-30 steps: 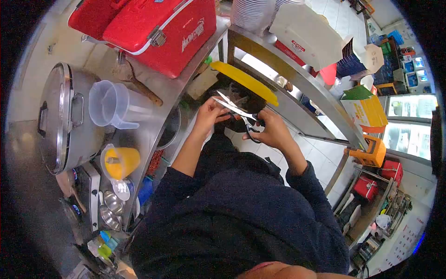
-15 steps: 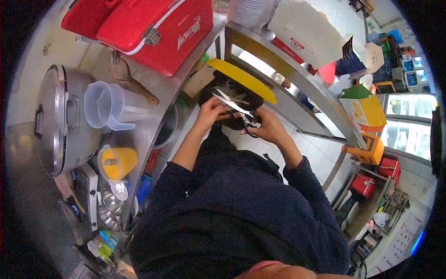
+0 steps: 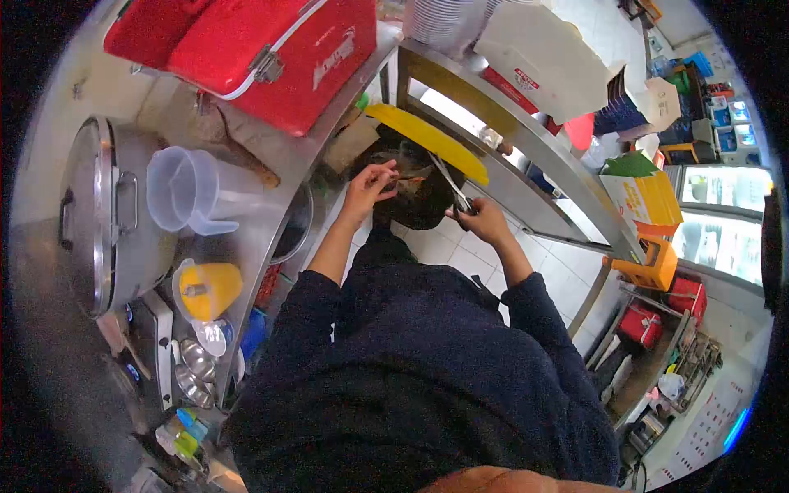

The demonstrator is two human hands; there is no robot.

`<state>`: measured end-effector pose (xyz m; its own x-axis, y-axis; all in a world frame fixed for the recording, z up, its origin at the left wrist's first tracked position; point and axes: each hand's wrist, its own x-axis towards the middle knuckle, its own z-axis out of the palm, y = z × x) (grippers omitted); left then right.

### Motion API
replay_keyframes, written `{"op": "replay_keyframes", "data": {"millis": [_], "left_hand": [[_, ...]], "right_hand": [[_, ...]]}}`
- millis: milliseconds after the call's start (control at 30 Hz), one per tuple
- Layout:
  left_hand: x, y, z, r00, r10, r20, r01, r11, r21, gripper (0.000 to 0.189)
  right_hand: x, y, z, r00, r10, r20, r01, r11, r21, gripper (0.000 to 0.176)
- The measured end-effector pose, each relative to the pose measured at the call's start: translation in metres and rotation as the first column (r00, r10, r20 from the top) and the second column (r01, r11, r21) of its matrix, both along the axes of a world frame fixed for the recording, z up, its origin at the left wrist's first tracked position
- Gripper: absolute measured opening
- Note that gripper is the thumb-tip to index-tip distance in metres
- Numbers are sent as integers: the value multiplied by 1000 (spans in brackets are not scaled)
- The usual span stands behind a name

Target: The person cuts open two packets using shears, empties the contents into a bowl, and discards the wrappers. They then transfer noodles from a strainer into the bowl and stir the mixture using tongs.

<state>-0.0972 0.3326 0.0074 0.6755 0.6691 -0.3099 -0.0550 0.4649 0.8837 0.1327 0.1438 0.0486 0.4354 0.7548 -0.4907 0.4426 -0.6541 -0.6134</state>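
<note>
My right hand [image 3: 485,223] grips a pair of scissors [image 3: 449,179] by the handles, with the blades pointing up and left towards a yellow lid [image 3: 427,141]. My left hand [image 3: 371,191] is held over a dark bin [image 3: 423,209], its thumb and fingers drawn together. Whatever is between those fingers is too small or clear to name. Inside the bin, some crumpled, see-through and brownish waste [image 3: 411,177] shows. The yellow lid stands tilted up behind the bin's opening.
On the steel counter at left are a red cooler box [image 3: 271,70], a large lidded pot [image 3: 136,214], a clear jug [image 3: 185,189] and a yellow-filled jug [image 3: 215,289]. A metal-framed shelf [image 3: 567,160] with cartons [image 3: 542,57] and stacked cups [image 3: 444,20] runs along the right.
The scissors have moved away from my left hand, right and slightly down with my right hand. My left hand has stayed over the bin, shifting only slightly.
</note>
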Motion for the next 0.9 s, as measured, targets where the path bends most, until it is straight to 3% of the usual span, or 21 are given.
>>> {"op": "replay_keyframes", "data": {"millis": [167, 233, 300, 367, 400, 433, 500, 533, 700, 800, 900], "left_hand": [[-30, -21, 41, 972, 202, 117, -195, 978, -70, 10], [-55, -40, 52, 930, 285, 232, -273, 958, -83, 9], [-86, -70, 69, 875, 383, 297, -367, 924, -112, 9], [-126, -95, 65, 804, 482, 348, -440, 876, -196, 9], [-148, -112, 73, 756, 546, 361, -493, 838, -236, 10], [-170, -128, 77, 704, 608, 366, -555, 793, -250, 11], [-215, -166, 83, 599, 712, 368, -652, 700, -292, 15], [-236, -184, 96, 565, 780, 269, -743, 623, -244, 16], [-355, -261, 101, 261, 943, 207, -949, 290, -126, 19], [-417, -283, 107, 97, 981, 167, -994, 105, -38, 22], [-476, -293, 111, -30, 992, 119, -999, -35, 35, 28]], "right_hand": [[-13, -42, -35, 981, 195, 22, -190, 972, -136, 52], [-26, -48, -39, 952, 299, -66, -306, 940, -148, 50], [-40, -50, -52, 900, 435, -27, -435, 891, -129, 49], [-63, -44, -71, 891, 451, -55, -454, 882, -126, 48], [-74, -41, -80, 851, 525, -5, -525, 851, -15, 47], [-91, -33, -58, 818, 568, -89, -562, 823, 83, 45], [-121, -18, -48, 676, 737, -5, -721, 663, 200, 40], [-138, -13, -45, 647, 762, 22, -746, 627, 225, 37], [-235, 45, -16, 524, 793, 310, -835, 406, 372, 31], [-286, 104, -24, 428, 810, 401, -903, 371, 216, 39], [-343, 151, -36, 418, 693, 588, -908, 341, 244, 41]]}}
